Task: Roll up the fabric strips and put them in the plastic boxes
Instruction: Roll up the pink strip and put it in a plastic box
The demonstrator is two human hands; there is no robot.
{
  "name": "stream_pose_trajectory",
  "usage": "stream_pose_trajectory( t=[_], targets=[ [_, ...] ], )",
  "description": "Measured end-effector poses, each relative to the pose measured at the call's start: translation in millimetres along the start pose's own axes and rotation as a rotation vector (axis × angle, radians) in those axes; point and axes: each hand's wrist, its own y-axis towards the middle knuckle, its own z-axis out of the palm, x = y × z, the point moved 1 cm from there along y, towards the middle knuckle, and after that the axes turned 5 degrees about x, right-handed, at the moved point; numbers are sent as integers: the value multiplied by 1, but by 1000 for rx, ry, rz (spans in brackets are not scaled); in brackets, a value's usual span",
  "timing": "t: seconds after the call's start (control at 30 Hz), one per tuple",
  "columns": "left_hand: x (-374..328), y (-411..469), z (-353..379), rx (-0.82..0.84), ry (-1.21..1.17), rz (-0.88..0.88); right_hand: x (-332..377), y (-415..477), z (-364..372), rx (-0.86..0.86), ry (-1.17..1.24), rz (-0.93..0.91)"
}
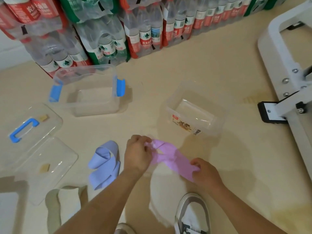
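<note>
One pink strip (170,157) spans left hand (138,152) to right hand (204,173), ends pinched.

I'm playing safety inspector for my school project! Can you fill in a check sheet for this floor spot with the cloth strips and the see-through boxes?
Surface: beige floor.
Job's things: pink strip held at both ends, not rolled yet; lilac strip lying loosely folded on the floor; blue-latched box and labelled box open, nothing seen inside.
Clutter: blue-handled lid and plain lid at the left; shoe at the bottom edge.
Fingers: left hand pinches one end of the pink strip; right hand grips the other end.
Cables: nothing seen.
Surroundings: water bottle packs stacked behind the boxes; white metal frame at the right.
</note>
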Motion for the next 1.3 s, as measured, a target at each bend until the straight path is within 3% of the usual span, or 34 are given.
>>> stream_pose_trajectory(
  t=[0.07,0.13,0.23,0.33,0.43,0.53,0.63,0.77,0.93,1.13,1.3],
  targets=[
    [9,20,-1,28,44,-51,-7,2,0,-5,-170,22],
    [20,36,4,159,118,-97,-6,0,-3,-16,-297,16],
    [28,33,21,332,168,-184,5,1,-3,21,-269,-43],
    [27,17,29,349,-30,-223,28,3,-2,86,112,-56],
    [7,13,-4,400,-417,-290,59,-9,-14,204,400,-130],
    [-41,5,-81,459,-673,-195,101,-40,-46,277,437,-322],
    [-101,-24,-174,505,-790,-28,161,-94,-90,214,325,-608],
    [-163,-89,-289,443,-906,210,241,-196,-146,128,373,-972],
    [-210,-194,-395,262,-944,491,300,-315,-181,106,488,-1159],
    [-203,-261,-432,-8,-1084,562,320,-409,-172,-18,527,-1230],
    [-167,-261,-403,-55,-1221,459,312,-407,-147,177,586,-1059]
  ],
)
